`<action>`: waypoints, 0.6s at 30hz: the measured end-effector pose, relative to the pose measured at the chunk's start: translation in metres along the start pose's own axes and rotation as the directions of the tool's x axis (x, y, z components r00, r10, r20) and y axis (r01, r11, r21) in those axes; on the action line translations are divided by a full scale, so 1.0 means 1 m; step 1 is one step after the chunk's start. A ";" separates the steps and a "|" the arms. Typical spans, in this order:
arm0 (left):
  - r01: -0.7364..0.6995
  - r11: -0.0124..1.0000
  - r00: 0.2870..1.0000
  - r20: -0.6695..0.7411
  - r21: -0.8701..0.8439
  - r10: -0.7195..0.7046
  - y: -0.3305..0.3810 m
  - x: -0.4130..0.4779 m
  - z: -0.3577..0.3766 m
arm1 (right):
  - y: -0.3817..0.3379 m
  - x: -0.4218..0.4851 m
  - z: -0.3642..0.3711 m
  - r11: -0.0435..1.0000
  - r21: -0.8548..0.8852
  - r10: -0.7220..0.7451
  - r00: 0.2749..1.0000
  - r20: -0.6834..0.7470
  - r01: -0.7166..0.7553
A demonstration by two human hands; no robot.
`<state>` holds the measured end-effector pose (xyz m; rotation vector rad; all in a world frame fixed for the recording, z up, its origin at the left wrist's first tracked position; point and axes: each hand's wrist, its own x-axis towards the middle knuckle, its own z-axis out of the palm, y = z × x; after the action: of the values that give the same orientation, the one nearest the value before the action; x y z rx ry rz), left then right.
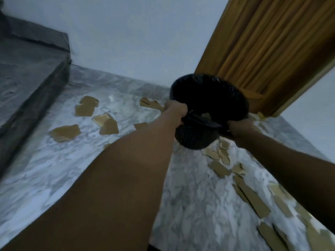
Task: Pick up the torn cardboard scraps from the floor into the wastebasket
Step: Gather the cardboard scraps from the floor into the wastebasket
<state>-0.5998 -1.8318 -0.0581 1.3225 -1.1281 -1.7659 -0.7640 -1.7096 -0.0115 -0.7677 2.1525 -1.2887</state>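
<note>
Currently you have both hands on the wastebasket [208, 104], a black ribbed bin with a black liner [203, 120] bunched over its rim. Your left hand [176, 111] grips the near-left edge of that rim, fingers curled tight on it. Your right hand [239, 126] holds the near-right edge; its fingers are mostly hidden behind the liner, but the hand is clenched against the rim. The wastebasket leans, mouth tipped away from you, base toward you; you cannot tell whether the base touches the marble floor [190, 196]. Cardboard scraps [108, 124] lie scattered on the floor well to the left of the wastebasket, several broad torn pieces apart from one another. One jagged piece [150, 104] lies just left of the wastebasket, beside your left hand. Long strips [253, 200] and smaller bits trail from under the wastebasket's base toward you on the right. Behind the wastebasket stands a wooden door [262, 51]; a white wall [126, 42] runs left of it. Far left of the wastebasket, a dark grey ledge [27, 73].
</note>
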 end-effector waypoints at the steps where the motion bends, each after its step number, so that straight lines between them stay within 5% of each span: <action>1: -0.034 0.996 0.999 0.003 -0.084 0.034 0.008 -0.005 0.001 | -0.013 0.003 -0.005 0.998 -0.002 -0.064 0.997 -0.030 0.064; 6: -0.261 0.928 0.965 -0.037 -0.266 0.261 0.054 -0.020 0.003 | -0.075 0.027 -0.015 0.986 -0.005 -0.162 0.958 -0.236 0.166; 11: -0.411 0.875 0.910 -0.168 -0.256 0.378 0.081 -0.018 -0.017 | -0.099 0.059 0.012 0.971 0.073 -0.213 0.963 -0.164 0.227; 18: -0.404 0.907 0.896 -0.249 -0.117 0.367 0.066 0.008 -0.012 | -0.085 0.102 0.036 0.976 0.168 -0.137 0.990 -0.005 0.136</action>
<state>-0.5906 -1.8695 -0.0034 1.0741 -1.0114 -1.3514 -0.7946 -1.8356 0.0357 -0.8608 1.9839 -1.5132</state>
